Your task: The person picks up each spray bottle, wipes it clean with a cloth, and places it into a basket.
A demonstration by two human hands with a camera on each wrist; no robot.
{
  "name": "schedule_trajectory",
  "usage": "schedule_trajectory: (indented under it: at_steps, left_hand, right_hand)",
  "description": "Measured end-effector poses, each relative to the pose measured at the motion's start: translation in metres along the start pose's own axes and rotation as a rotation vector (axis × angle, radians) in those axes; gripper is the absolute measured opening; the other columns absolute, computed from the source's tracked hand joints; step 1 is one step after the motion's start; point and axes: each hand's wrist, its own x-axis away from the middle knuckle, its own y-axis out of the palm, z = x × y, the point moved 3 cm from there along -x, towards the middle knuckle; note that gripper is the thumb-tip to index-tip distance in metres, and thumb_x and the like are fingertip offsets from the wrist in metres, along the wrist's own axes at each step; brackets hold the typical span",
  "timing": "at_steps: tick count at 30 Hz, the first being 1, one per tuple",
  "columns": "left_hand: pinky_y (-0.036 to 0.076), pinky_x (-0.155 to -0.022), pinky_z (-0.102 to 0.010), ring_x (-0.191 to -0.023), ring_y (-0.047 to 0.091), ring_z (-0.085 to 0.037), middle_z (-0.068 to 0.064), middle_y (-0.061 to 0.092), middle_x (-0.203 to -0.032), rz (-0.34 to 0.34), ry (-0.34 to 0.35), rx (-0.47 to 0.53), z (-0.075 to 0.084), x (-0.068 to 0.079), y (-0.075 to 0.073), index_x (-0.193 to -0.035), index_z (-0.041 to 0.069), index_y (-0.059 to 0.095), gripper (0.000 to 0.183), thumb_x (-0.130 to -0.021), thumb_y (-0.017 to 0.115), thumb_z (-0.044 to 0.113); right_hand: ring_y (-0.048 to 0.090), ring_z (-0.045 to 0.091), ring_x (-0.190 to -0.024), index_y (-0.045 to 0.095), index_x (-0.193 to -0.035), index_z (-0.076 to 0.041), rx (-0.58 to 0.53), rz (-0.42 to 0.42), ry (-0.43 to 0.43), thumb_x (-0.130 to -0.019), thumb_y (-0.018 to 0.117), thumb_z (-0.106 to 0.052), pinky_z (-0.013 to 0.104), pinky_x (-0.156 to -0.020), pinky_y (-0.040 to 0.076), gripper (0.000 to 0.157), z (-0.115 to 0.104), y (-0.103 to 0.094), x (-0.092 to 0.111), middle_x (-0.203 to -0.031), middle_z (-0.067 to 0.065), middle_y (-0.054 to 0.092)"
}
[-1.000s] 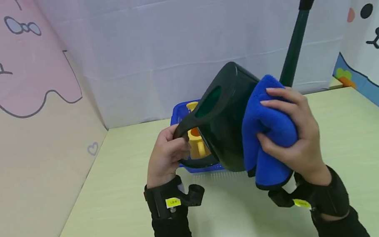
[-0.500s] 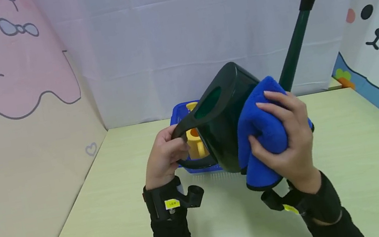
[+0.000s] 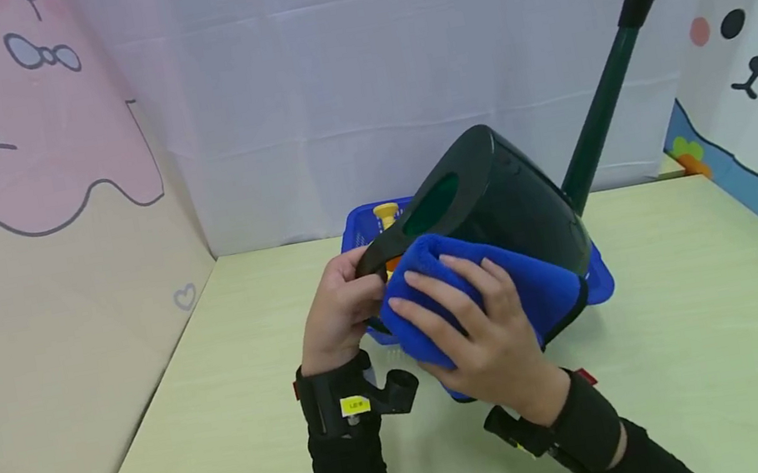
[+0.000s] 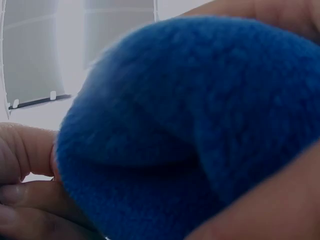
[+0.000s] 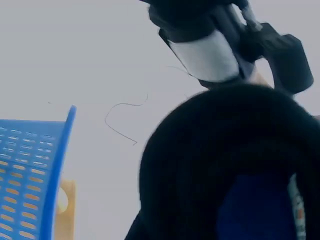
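Observation:
A dark green watering can [image 3: 518, 203] is held tilted above the table, its long spout and black rose rising to the upper right. My left hand [image 3: 337, 307] grips its handle [image 3: 385, 251]. Across the front of the can, close to that handle, my right hand [image 3: 482, 328] holds a folded blue towel [image 3: 540, 284] with dark edging, fingers bent over it. The towel covers the lower handle and part of the can's body. In the left wrist view the plush towel [image 4: 190, 100] fills most of the picture, with left-hand fingers [image 4: 30, 155] beside it.
Behind the can, a blue plastic basket [image 3: 599, 284] stands on the pale table [image 3: 231, 432], with a yellow object [image 3: 386, 212] in it. A white cloth backdrop [image 3: 338, 91] closes off the far side. The right wrist view catches the basket's slotted wall [image 5: 30, 170].
My right hand has moved the towel leftward from the spout side of the can to the handle side. The can has shifted slightly right; my left hand keeps its grip.

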Motion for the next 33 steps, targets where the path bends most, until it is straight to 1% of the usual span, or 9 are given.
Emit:
schedule_trajectory:
  at_steps: [2,6,12,16,20,24,28,30,33]
  left_hand:
    - [0.027,-0.041,-0.017,-0.044,0.032,-0.009,0.002,0.046,-0.061,-0.004,-0.001,-0.009,0.000,-0.001,0.001,-0.086,0.005,0.052,0.018,-0.074,0.041,-0.002]
    - [0.029,-0.043,-0.018,-0.044,0.032,-0.010,0.002,0.046,-0.060,-0.005,-0.022,0.007,-0.001,-0.001,0.001,-0.086,0.007,0.053,0.018,-0.074,0.042,-0.002]
    - [0.025,-0.042,-0.018,-0.043,0.030,-0.010,0.003,0.044,-0.057,-0.009,-0.035,0.007,-0.001,-0.001,0.001,-0.083,0.008,0.053,0.019,-0.072,0.042,-0.003]
    - [0.020,-0.042,-0.020,-0.043,0.027,-0.010,0.004,0.039,-0.055,-0.024,-0.039,-0.004,-0.001,-0.001,0.001,-0.081,0.006,0.049,0.016,-0.071,0.042,-0.004]
    - [0.019,-0.043,-0.023,-0.043,0.026,-0.011,0.005,0.034,-0.051,-0.029,-0.030,-0.027,0.000,0.000,0.001,-0.076,0.005,0.047,0.013,-0.071,0.040,-0.005]
    - [0.022,-0.043,-0.023,-0.044,0.027,-0.013,0.004,0.032,-0.050,-0.040,-0.018,-0.069,0.002,0.002,0.000,-0.076,0.006,0.048,0.014,-0.072,0.039,-0.005]
    - [0.027,-0.045,-0.022,-0.046,0.030,-0.013,0.003,0.036,-0.053,-0.058,-0.018,-0.096,0.003,0.004,0.000,-0.081,0.005,0.051,0.015,-0.072,0.042,-0.003]
    - [0.028,-0.046,-0.022,-0.048,0.031,-0.013,0.003,0.037,-0.054,-0.066,-0.015,-0.110,0.003,0.004,0.000,-0.082,0.004,0.052,0.015,-0.072,0.043,-0.002]
    - [0.028,-0.046,-0.022,-0.048,0.032,-0.014,0.003,0.037,-0.054,-0.068,-0.002,-0.137,0.004,0.005,0.000,-0.082,0.003,0.052,0.014,-0.072,0.044,-0.002]
  right_hand:
    - [0.043,0.036,-0.111,0.059,-0.111,-0.011,0.004,-0.022,-0.021,-0.078,0.055,-0.042,0.056,-0.087,0.037,0.045,0.000,0.001,0.000,-0.118,0.014,0.054]
    - [0.042,0.036,-0.111,0.058,-0.111,-0.011,-0.042,-0.038,-0.005,-0.077,0.054,-0.045,0.056,-0.085,0.040,0.048,0.008,-0.005,-0.002,-0.118,0.014,0.054]
    - [0.041,0.038,-0.112,0.059,-0.105,-0.010,-0.139,0.030,0.109,-0.076,0.055,-0.048,0.059,-0.083,0.039,0.047,0.023,-0.022,-0.006,-0.116,0.016,0.054]
    - [0.040,0.039,-0.113,0.059,-0.100,-0.009,-0.227,0.121,0.230,-0.075,0.059,-0.045,0.058,-0.086,0.038,0.044,0.038,-0.032,-0.006,-0.116,0.015,0.054]
    - [0.042,0.040,-0.113,0.059,-0.099,-0.003,-0.345,0.203,0.374,-0.073,0.063,-0.044,0.053,-0.092,0.037,0.049,0.056,-0.043,-0.003,-0.118,0.016,0.053]
    - [0.043,0.036,-0.113,0.053,-0.106,0.006,-0.473,0.280,0.567,-0.070,0.066,-0.026,0.047,-0.096,0.037,0.050,0.074,-0.052,0.002,-0.122,0.015,0.052]
    - [0.043,0.033,-0.113,0.047,-0.116,0.006,-0.585,0.330,0.728,-0.067,0.060,-0.006,0.040,-0.096,0.039,0.051,0.083,-0.055,0.006,-0.125,0.011,0.050]
    - [0.044,0.032,-0.112,0.046,-0.118,0.005,-0.598,0.340,0.747,-0.067,0.059,-0.005,0.038,-0.094,0.040,0.053,0.084,-0.054,0.007,-0.124,0.011,0.050]
    - [0.046,0.033,-0.110,0.048,-0.113,0.007,-0.537,0.326,0.682,-0.067,0.064,-0.012,0.040,-0.094,0.041,0.052,0.080,-0.054,0.005,-0.123,0.013,0.052]
